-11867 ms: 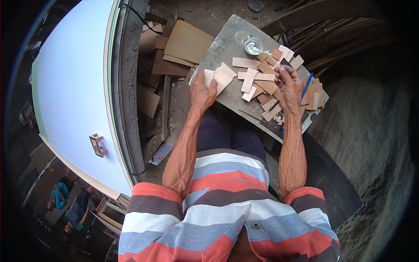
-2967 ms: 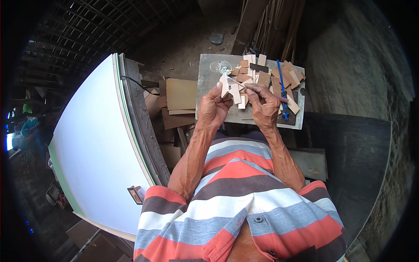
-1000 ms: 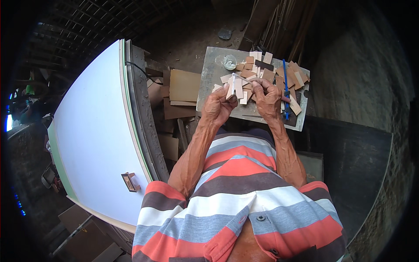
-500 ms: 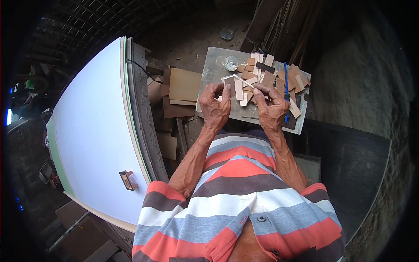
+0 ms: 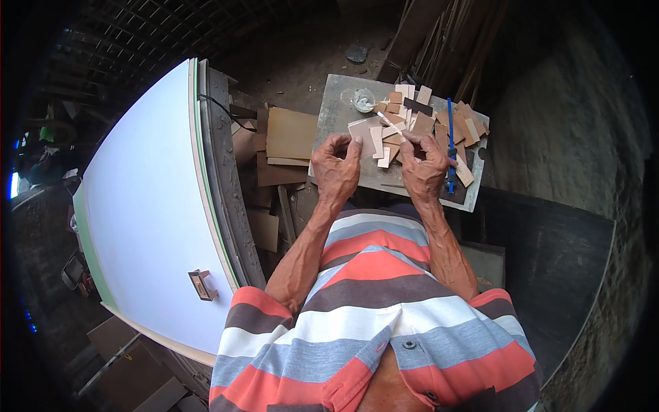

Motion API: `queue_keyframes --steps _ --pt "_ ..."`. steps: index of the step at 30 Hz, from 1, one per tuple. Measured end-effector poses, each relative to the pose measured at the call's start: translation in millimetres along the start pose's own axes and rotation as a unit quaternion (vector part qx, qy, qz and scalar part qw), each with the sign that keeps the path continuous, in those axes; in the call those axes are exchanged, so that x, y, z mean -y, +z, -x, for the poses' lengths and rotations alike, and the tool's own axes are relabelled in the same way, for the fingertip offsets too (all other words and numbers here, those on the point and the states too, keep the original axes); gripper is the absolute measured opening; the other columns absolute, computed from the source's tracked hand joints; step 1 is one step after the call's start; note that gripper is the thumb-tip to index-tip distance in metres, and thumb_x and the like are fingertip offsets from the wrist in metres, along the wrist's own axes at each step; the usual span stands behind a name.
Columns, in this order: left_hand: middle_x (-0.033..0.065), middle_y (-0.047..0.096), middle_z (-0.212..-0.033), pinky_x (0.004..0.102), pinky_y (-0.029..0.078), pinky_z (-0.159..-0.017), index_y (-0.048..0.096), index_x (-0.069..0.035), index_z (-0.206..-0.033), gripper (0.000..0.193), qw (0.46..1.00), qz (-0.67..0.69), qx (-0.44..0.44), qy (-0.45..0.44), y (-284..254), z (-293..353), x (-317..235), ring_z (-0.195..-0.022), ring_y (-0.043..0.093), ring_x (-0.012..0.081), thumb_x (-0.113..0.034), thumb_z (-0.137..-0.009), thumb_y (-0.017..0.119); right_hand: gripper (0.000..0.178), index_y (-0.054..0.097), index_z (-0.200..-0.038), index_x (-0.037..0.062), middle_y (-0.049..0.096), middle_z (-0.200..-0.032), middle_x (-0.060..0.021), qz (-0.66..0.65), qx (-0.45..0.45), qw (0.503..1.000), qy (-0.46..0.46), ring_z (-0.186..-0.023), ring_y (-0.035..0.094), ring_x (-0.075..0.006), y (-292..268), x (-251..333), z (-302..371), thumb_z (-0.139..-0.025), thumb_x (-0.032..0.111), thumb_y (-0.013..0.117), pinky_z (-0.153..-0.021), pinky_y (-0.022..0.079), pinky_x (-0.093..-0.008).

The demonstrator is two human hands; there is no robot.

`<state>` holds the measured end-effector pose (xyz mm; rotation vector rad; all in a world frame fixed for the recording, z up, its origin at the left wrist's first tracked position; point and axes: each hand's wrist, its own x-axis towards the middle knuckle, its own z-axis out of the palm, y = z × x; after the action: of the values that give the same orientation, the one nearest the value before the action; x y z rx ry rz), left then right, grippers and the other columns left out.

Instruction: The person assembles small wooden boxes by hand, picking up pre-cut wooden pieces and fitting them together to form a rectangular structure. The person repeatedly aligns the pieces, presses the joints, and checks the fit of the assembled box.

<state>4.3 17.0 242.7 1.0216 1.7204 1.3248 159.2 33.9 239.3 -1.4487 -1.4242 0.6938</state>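
Brown and thin, the flat piece [image 5: 365, 132] is pinched in my left hand [image 5: 335, 168] above the left half of the bench [image 5: 334, 113]; my right hand [image 5: 423, 167] pinches a pale stick [image 5: 392, 124]. If its whitish tip dips, it could smear the loose strips [image 5: 377, 142] below; too slack a left pinch might drop the piece toward the near edge.

Wood pieces [image 5: 423, 123] crowd the table's [image 5: 334, 103] right; its left offers room

2 hands [image 5: 334, 170] level (fingers [image 5: 355, 148] pinched).
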Motion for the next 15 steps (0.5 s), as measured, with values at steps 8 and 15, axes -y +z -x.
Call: queue_keyframes --steps 8,15 --pt "0.0048 0.066 -0.096 0.0274 0.047 -0.074 0.059 -0.002 -0.108 0.020 0.855 0.417 0.168 -0.258 -8 -11 23 -0.083 0.061 0.0115 -0.020 -0.098 0.057 0.017 0.072 -0.105 0.0008 0.071 -0.085 -0.0048 -0.274 0.082 0.942 0.176 -0.074 0.063 -0.0079 1 -2 0 -0.092 0.010 0.066 -0.065 0.050 -0.0210" --pt "0.0047 0.065 -0.092 0.0276 0.047 -0.073 0.060 -0.001 -0.107 0.020 0.825 0.464 0.160 -0.281 -7 -10 23 -0.079 0.059 0.0118 -0.020 -0.098 0.057 0.012 0.072 -0.099 -0.0001 0.070 -0.087 -0.0046 -0.115 0.071 0.990 0.040 -0.076 0.064 -0.0088 12 -4 5 -0.092 0.007 0.064 -0.065 0.050 -0.0215"
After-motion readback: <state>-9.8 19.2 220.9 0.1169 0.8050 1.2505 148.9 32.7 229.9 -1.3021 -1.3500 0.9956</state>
